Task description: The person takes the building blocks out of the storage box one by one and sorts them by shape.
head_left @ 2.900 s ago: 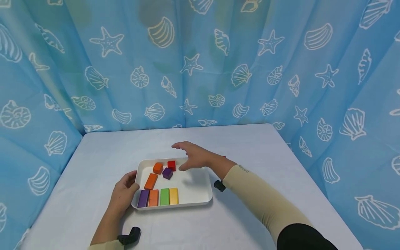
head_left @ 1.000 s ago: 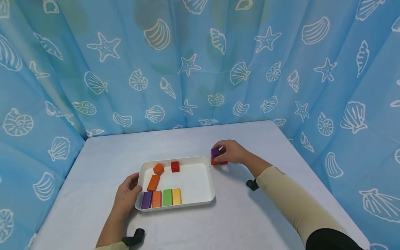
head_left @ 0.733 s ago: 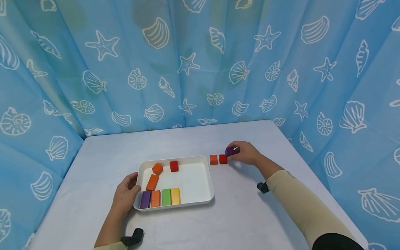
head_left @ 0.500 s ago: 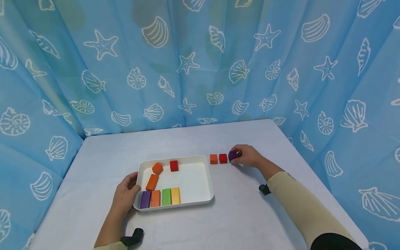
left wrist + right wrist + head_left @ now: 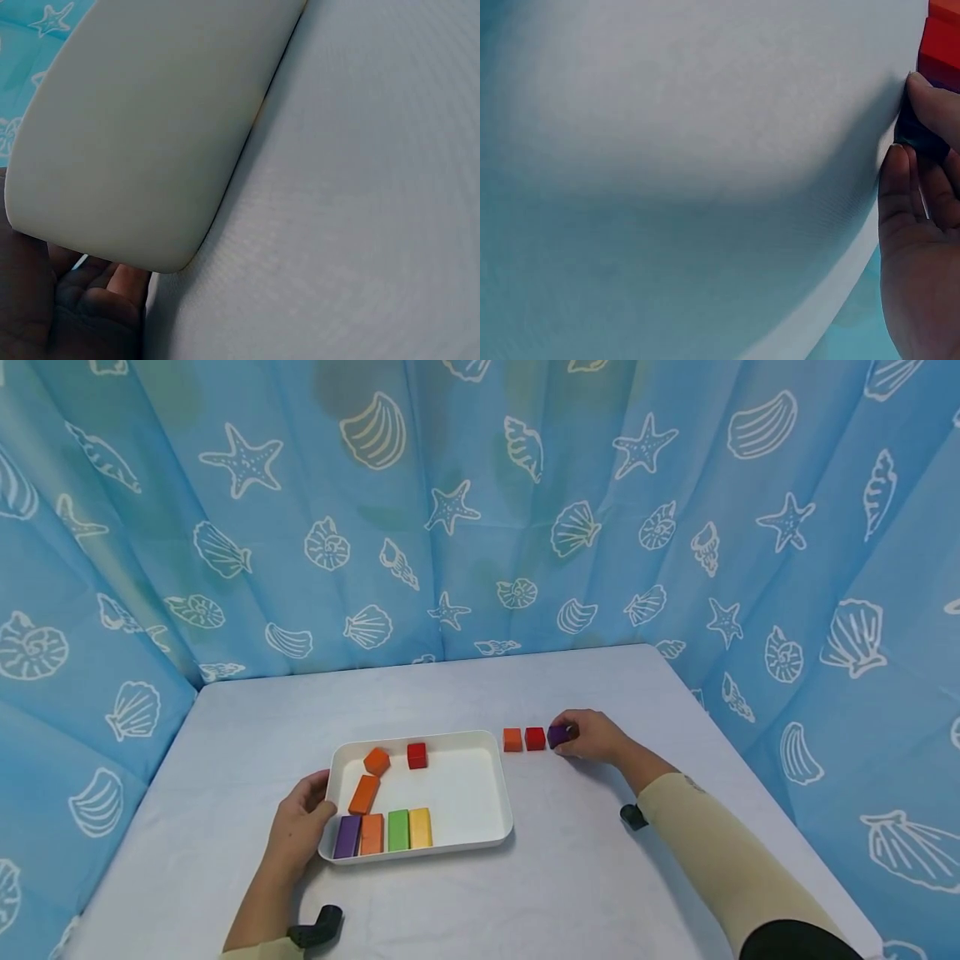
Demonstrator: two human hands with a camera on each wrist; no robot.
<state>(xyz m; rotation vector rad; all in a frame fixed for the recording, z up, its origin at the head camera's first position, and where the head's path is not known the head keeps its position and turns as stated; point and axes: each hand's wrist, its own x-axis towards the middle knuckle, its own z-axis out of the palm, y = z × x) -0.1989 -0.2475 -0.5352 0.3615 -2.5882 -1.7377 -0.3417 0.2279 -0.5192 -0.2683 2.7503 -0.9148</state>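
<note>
In the head view my right hand (image 5: pixel 596 735) pinches a purple block (image 5: pixel 558 735) between thumb and fingers, at the right end of a short row on the table. Beside it are a red cube (image 5: pixel 535 738) and an orange block (image 5: pixel 512 740), with narrow gaps between. The right wrist view shows the thumb and fingers on the dark purple block (image 5: pixel 922 135), with the red cube (image 5: pixel 941 52) just beyond. My left hand (image 5: pixel 298 822) grips the left end of a white tray (image 5: pixel 468 843), whose outer wall (image 5: pixel 150 150) fills much of the left wrist view.
Inside the tray lie a red cube (image 5: pixel 417 756), an orange angular block (image 5: pixel 377 762) and an orange oblong block (image 5: pixel 364 795). Along its near side stand purple (image 5: pixel 347 836), orange (image 5: pixel 372 834), green (image 5: pixel 398 831) and yellow (image 5: pixel 420 828) oblong blocks. A shell-patterned blue curtain (image 5: pixel 465 560) surrounds the white-covered table (image 5: pixel 562 893).
My right hand has carried the purple block out of the tray, over the orange and red blocks, and down to the table right of the red cube. The left hand stays on the tray.
</note>
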